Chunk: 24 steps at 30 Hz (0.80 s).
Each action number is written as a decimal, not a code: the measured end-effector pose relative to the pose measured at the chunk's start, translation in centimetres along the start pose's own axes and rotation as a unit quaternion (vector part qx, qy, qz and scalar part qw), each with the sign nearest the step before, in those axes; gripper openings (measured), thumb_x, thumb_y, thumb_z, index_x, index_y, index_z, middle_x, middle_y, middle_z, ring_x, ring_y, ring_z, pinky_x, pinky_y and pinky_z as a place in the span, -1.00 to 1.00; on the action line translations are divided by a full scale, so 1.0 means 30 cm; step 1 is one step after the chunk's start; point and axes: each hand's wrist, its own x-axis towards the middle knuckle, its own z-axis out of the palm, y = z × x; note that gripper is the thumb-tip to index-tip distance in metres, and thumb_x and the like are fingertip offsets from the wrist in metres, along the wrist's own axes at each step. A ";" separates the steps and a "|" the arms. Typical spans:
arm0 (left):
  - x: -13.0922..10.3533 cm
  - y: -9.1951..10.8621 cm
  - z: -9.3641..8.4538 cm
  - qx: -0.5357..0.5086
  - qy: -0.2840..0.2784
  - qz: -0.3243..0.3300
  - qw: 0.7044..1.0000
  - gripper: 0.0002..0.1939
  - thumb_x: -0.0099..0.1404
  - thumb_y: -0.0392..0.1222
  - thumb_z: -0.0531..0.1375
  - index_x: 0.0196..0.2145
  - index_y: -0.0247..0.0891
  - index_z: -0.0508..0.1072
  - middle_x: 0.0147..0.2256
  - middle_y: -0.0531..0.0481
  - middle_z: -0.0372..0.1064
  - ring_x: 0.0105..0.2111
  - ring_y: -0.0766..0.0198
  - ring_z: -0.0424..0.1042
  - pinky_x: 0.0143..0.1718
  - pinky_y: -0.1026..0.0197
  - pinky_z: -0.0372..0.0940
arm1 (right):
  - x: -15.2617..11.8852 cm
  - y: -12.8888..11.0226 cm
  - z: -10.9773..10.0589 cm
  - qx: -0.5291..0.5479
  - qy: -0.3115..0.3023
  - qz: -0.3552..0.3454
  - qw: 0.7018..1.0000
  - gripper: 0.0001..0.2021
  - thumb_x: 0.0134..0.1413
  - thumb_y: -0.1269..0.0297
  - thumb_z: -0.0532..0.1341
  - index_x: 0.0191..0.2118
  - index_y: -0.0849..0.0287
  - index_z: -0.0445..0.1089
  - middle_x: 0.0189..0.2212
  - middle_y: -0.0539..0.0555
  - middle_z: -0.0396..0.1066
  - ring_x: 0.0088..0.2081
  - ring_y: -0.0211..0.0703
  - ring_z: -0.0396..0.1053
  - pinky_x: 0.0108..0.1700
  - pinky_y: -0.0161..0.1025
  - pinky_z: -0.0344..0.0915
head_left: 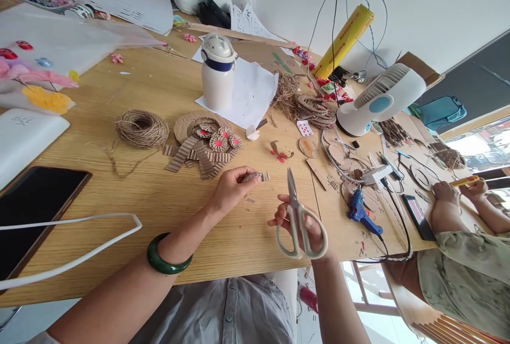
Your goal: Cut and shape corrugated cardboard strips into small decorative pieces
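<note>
Grey shirt (217, 312) cropped below, left fingers (243, 172) partly hide corrugated strip (265, 176).

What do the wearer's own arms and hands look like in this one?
The left hand and right hand are ungloved, with both forearms bare. A thick, smooth, dark green bangle circles the left wrist; nothing worn shows on the right. A bit of grey sleeve shows at the picture's lower left.

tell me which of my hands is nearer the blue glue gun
Right. Your right hand, with the scissors, is left of the glue gun; your left hand is farther left, pinching a corrugated strip.
</note>
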 end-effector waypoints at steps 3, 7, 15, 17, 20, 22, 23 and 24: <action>-0.003 0.011 0.002 -0.016 -0.002 -0.014 1.000 -0.71 0.14 0.00 0.29 -0.35 -0.31 0.52 -0.66 0.21 0.05 -0.66 0.43 0.02 -0.65 0.33 -0.06 | 0.016 -0.008 0.029 -0.059 -0.037 0.003 0.998 -0.42 0.14 -0.10 0.22 0.14 0.22 0.37 -0.30 0.11 0.29 -0.21 -0.06 0.31 0.07 0.10 0.32; -0.005 0.022 0.007 -0.018 -0.003 -0.013 1.000 -0.71 0.12 -0.01 0.30 -0.37 -0.33 0.52 -0.66 0.20 0.07 -0.66 0.44 0.03 -0.66 0.33 -0.05 | 0.011 -0.055 0.044 -0.111 -0.074 0.036 0.990 -0.40 0.14 -0.12 0.21 0.14 0.25 0.36 -0.29 0.11 0.28 -0.23 -0.08 0.29 0.05 0.06 0.32; -0.003 0.022 0.009 -0.043 -0.014 -0.027 0.999 -0.67 0.10 0.02 0.30 -0.36 -0.35 0.51 -0.65 0.19 0.11 -0.68 0.46 0.04 -0.68 0.35 -0.03 | 0.014 -0.051 0.027 -0.120 -0.079 0.067 0.987 -0.37 0.12 -0.18 0.20 0.11 0.26 0.37 -0.29 0.12 0.30 -0.22 -0.06 0.35 -0.02 -0.02 0.31; -0.005 0.025 0.010 -0.036 -0.023 -0.030 0.999 -0.67 0.10 0.03 0.29 -0.36 -0.35 0.51 -0.65 0.19 0.12 -0.68 0.46 0.05 -0.68 0.35 -0.03 | 0.018 -0.046 0.025 -0.119 -0.078 0.067 0.988 -0.38 0.13 -0.18 0.19 0.10 0.25 0.37 -0.29 0.12 0.30 -0.22 -0.06 0.36 -0.02 -0.03 0.31; -0.007 0.022 0.012 -0.029 -0.036 -0.036 0.998 -0.67 0.12 0.03 0.28 -0.35 -0.34 0.50 -0.63 0.19 0.13 -0.68 0.46 0.05 -0.69 0.35 -0.04 | 0.030 -0.028 0.033 -0.109 -0.070 0.052 0.990 -0.39 0.13 -0.19 0.19 0.09 0.22 0.39 -0.29 0.11 0.30 -0.23 -0.05 0.39 -0.05 -0.05 0.32; -0.008 0.013 0.013 -0.021 -0.046 -0.032 0.998 -0.69 0.14 0.02 0.27 -0.36 -0.33 0.49 -0.61 0.18 0.14 -0.67 0.46 0.05 -0.68 0.36 -0.03 | 0.041 -0.013 0.045 -0.102 -0.049 0.037 0.993 -0.40 0.13 -0.20 0.17 0.07 0.21 0.40 -0.30 0.12 0.30 -0.25 -0.05 0.39 -0.08 -0.06 0.34; -0.009 0.008 0.014 -0.016 -0.050 -0.029 0.998 -0.70 0.15 0.01 0.26 -0.37 -0.32 0.49 -0.61 0.18 0.14 -0.66 0.46 0.06 -0.68 0.36 -0.02 | 0.048 -0.008 0.051 -0.097 -0.032 0.028 0.994 -0.40 0.14 -0.22 0.15 0.06 0.20 0.41 -0.32 0.11 0.30 -0.27 -0.05 0.39 -0.11 -0.06 0.35; -0.009 0.005 0.014 -0.010 -0.056 -0.024 0.998 -0.71 0.15 0.01 0.26 -0.38 -0.32 0.48 -0.60 0.18 0.13 -0.65 0.46 0.06 -0.67 0.36 -0.01 | 0.054 -0.005 0.056 -0.093 -0.011 0.018 0.995 -0.40 0.16 -0.23 0.11 0.05 0.18 0.41 -0.34 0.10 0.30 -0.29 -0.05 0.39 -0.14 -0.06 0.35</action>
